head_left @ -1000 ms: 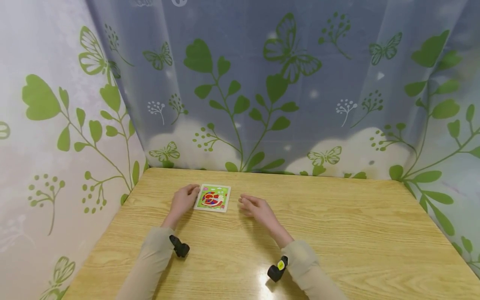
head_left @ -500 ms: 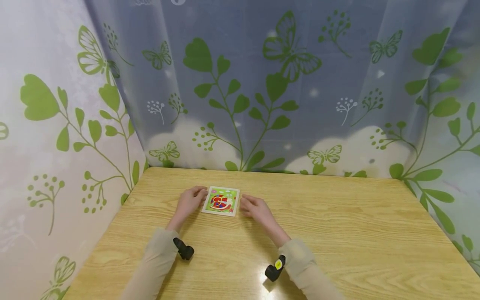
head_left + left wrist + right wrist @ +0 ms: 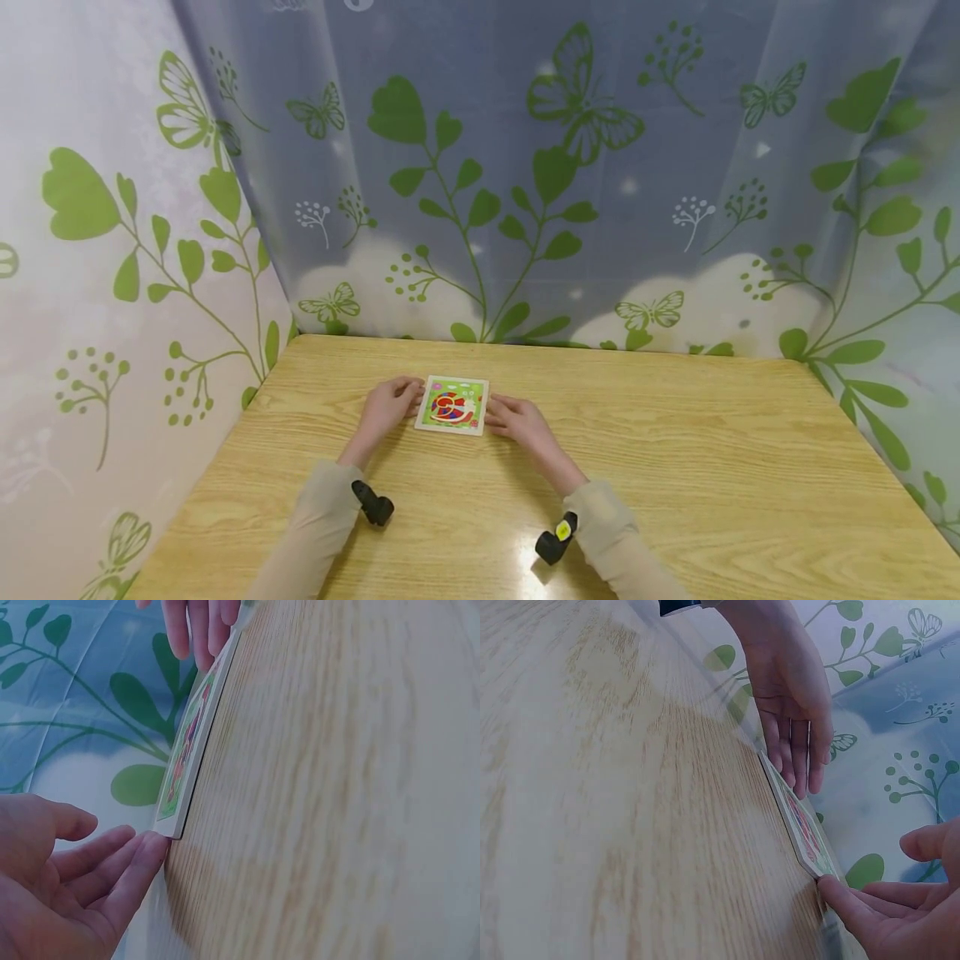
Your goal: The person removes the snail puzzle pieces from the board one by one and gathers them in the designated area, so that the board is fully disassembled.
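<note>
Lying flat on the worktop [image 3: 697,433], the square snail board [image 3: 452,406] is between the left hand [image 3: 392,407] and the right hand [image 3: 522,422], in the far half and somewhat to the left of the middle. As I judge, the work in hand is the placing of this board: it has its picture facing up, and both hands are already at its opposite sides. It is not raised from the surface. What is left to do, perhaps a small correction of the position, I cannot tell with certainty. The picture is too small to say whether it consists of separate pieces.

Both arms reach forward and bend inward, so that the fingers point toward each other. In the left wrist view, a fingertip of the left hand touches a near corner of the board, and the thumb stands apart. The right hand is almost its mirror, with a fingertip at the other near corner. On both sides the grip is released: the fingers are rather straight and only touch the edge, without pinching.
</note>
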